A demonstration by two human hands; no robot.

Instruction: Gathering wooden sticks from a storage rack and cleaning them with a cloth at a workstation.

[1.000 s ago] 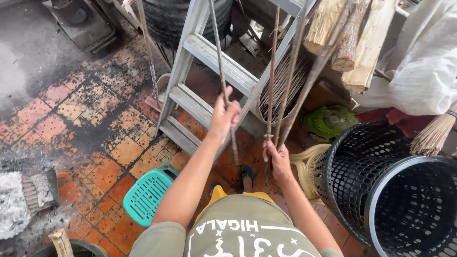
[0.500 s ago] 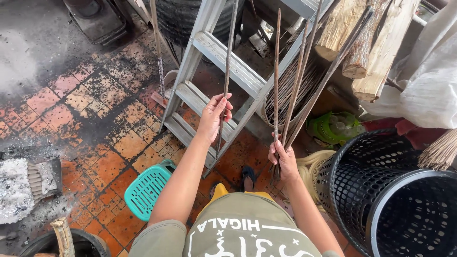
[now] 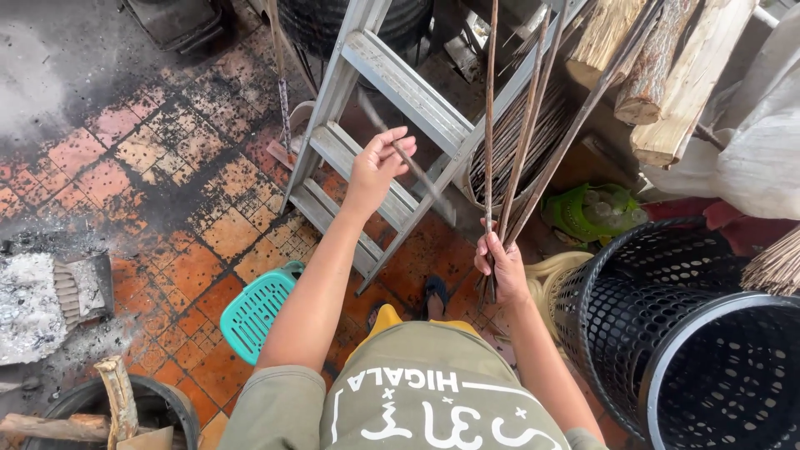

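My right hand (image 3: 500, 265) grips a bundle of long thin brown sticks (image 3: 525, 142) that stand upright and fan out toward the top. My left hand (image 3: 379, 162) is raised in front of the aluminium stepladder (image 3: 400, 75), its fingers pinched on one thin stick (image 3: 417, 179) that is blurred with motion and slants down to the right. That single stick is apart from the bundle.
A round basket of more sticks (image 3: 508, 146) stands behind the ladder. Black mesh bins (image 3: 667, 333) are at the right, split logs (image 3: 658, 75) above them, and a green basket (image 3: 592, 212). A teal plastic stool (image 3: 254, 310) sits on the sooty orange tiles, with ash (image 3: 29, 304) at left.
My left hand has swung the single stick from upright to a slant and moved it slightly up and right. The right hand keeps hold of the bundle in place.
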